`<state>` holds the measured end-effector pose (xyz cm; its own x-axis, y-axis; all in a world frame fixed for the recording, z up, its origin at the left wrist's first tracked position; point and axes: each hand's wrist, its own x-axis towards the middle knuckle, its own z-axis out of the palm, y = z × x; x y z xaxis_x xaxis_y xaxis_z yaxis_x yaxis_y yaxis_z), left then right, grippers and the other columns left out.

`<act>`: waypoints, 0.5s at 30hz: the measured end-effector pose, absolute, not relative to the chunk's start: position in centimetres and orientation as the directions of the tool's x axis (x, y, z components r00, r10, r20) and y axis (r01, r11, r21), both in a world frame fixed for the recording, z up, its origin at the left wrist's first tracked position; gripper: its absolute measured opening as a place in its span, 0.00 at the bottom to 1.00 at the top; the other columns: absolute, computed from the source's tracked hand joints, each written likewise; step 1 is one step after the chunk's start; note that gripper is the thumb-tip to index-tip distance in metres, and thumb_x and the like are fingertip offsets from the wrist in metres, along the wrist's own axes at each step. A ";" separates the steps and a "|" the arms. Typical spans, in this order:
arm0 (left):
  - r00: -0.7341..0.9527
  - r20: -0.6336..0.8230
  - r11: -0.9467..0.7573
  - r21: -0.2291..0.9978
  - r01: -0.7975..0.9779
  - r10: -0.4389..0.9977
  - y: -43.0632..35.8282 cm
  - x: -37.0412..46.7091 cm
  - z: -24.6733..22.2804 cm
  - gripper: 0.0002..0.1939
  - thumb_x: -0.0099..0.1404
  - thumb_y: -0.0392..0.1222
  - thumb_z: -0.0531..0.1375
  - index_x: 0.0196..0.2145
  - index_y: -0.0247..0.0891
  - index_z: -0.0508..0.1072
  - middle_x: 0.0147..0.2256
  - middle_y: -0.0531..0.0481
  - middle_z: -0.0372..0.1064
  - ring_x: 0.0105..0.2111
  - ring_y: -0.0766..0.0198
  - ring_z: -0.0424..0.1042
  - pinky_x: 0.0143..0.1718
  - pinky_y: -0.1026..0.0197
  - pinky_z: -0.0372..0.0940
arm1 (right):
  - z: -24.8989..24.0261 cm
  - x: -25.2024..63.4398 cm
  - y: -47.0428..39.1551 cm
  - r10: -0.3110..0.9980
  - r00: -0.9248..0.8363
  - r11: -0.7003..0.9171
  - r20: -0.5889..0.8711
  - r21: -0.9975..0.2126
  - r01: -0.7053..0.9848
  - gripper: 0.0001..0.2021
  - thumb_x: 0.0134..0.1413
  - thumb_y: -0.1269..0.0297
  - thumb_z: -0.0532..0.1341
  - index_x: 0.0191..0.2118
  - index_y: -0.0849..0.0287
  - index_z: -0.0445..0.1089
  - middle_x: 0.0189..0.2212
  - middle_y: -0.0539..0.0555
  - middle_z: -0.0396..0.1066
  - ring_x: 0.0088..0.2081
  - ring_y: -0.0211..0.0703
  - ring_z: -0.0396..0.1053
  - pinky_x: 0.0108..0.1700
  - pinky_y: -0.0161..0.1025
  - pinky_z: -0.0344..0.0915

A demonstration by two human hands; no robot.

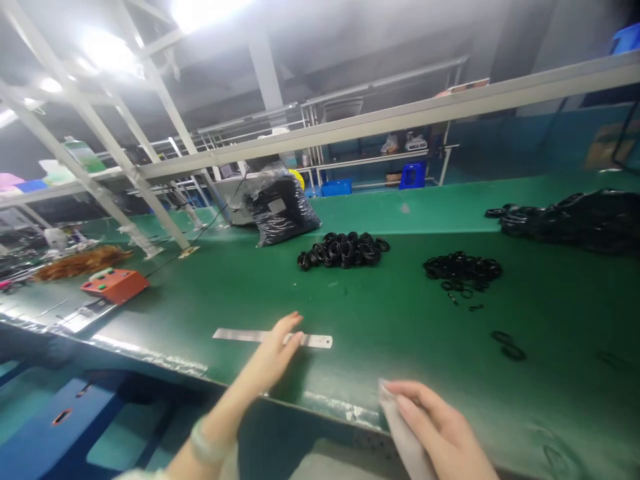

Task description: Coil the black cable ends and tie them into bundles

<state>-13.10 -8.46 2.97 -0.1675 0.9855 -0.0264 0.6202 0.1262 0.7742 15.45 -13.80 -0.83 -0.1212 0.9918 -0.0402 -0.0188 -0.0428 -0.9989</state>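
My left hand (280,347), with a pale bangle on its wrist, lies over a metal ruler (240,335) on the green table (200,293). Its fingers are a little apart and reach across the ruler. Near the front edge, my right hand (435,420) pinches a thin whitish strip (403,430) between thumb and fingers; the strip hangs down toward me. Beyond the hands sits a pile of coiled black rings (345,251). Loose black rings (463,268) form another heap to the right, and a few black rings (508,347) lie nearer.
Behind the coils stands a clear bag of black items (283,207). An orange control box (116,285) is at the left. Black plastic bags (575,220) lie at the far right. A white rail (360,127) crosses above the table. A blue stool (60,427) stands below, left.
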 end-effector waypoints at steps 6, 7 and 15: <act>0.011 0.026 -0.028 0.949 0.314 1.000 -16.5 -8.6 -1.4 0.36 0.66 0.49 0.61 0.67 0.44 0.52 0.65 0.40 0.57 0.62 0.51 0.62 0.61 0.53 0.59 | 0.0 5.9 -11.1 0.928 -0.366 0.012 0.063 -0.990 -0.142 0.14 0.59 0.60 0.57 0.46 0.63 0.71 0.37 0.58 0.78 0.35 0.46 0.76 0.38 0.39 0.73; -0.039 0.078 -0.054 0.906 0.421 0.996 -16.1 -9.2 -1.6 0.34 0.68 0.49 0.58 0.67 0.43 0.51 0.66 0.39 0.56 0.63 0.51 0.61 0.61 0.52 0.60 | -0.1 5.0 -10.4 0.925 -0.367 0.086 0.098 -0.995 -0.047 0.15 0.61 0.63 0.54 0.48 0.64 0.70 0.37 0.58 0.78 0.35 0.46 0.76 0.37 0.39 0.73; 0.169 0.029 -0.169 0.324 0.931 0.985 -8.4 -18.1 1.2 0.15 0.63 0.35 0.61 0.49 0.38 0.74 0.55 0.37 0.70 0.56 0.49 0.69 0.60 0.50 0.61 | -3.0 6.4 -6.3 0.940 -0.223 0.335 0.258 -0.823 0.459 0.24 0.57 0.73 0.54 0.60 0.62 0.67 0.63 0.68 0.59 0.64 0.63 0.56 0.65 0.59 0.50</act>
